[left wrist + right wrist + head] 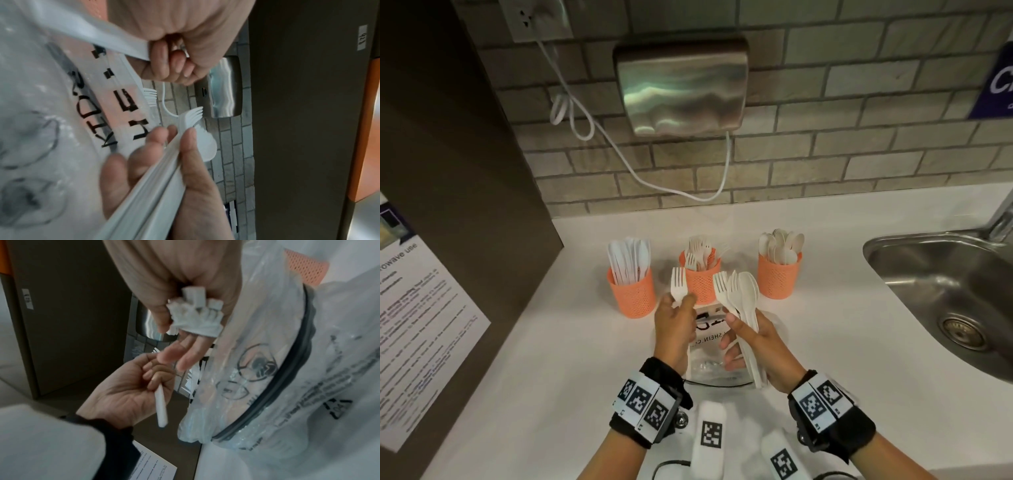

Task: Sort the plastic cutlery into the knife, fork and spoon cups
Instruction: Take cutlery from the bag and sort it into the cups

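Observation:
Three orange mesh cups stand in a row on the white counter: the knife cup (632, 295) on the left, the fork cup (702, 285) in the middle, the spoon cup (779, 278) on the right. My left hand (678, 307) pinches a single white fork (678, 285) by its handle, tines up, just left of the fork cup. My right hand (736, 329) grips a bundle of forks and spoons (738, 298) in front of the fork cup. The left wrist view shows the single fork's handle (123, 42) in my curled left hand (170, 65). The bundle's handle ends (195, 311) stick out of my right palm.
A clear printed plastic bag (709, 358) lies on the counter under both hands. A steel sink (945, 284) is at the right. A metal box (681, 85) with a white cable hangs on the tiled wall. A dark panel with a notice (424, 308) stands at the left.

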`<control>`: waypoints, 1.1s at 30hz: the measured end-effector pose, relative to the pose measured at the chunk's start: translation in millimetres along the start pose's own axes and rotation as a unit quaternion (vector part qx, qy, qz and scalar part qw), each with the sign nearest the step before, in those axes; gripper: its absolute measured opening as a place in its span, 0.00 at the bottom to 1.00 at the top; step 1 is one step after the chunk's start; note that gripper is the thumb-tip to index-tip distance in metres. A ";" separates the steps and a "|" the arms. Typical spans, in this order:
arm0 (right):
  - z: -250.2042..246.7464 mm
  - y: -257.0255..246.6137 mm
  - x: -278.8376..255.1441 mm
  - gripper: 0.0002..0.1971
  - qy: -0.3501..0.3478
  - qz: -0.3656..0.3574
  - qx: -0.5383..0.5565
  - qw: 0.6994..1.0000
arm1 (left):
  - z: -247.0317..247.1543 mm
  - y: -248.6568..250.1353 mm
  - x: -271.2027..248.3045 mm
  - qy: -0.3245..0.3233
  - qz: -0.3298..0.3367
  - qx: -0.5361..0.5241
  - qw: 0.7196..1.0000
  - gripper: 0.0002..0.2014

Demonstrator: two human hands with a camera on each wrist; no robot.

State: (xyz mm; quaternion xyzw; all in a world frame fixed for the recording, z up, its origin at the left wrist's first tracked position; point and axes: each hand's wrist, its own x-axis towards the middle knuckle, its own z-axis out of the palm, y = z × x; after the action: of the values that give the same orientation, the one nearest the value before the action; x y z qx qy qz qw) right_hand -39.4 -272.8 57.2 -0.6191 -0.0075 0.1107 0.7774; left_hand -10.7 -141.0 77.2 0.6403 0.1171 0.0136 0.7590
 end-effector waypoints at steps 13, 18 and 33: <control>-1.2 -0.9 -0.9 0.17 -0.019 -0.010 0.025 0.999 | 16.8 -8.8 -16.4 -0.111 -0.060 -0.079 0.989 0.09; -3.2 0.2 0.0 0.15 0.015 -0.048 -0.003 0.999 | 12.7 -7.8 -6.8 -0.133 -0.079 -0.128 0.980 0.15; -2.3 -1.0 5.1 0.11 0.101 -0.101 -0.159 0.977 | 14.8 -15.7 -4.9 -0.062 0.016 0.009 0.998 0.08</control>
State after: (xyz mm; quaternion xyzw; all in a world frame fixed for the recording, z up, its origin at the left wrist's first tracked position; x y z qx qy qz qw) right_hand -33.9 -274.3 57.0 -0.7388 -0.0085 -0.0341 0.6731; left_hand -14.6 -159.0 64.9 0.6484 0.0599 -0.0155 0.7588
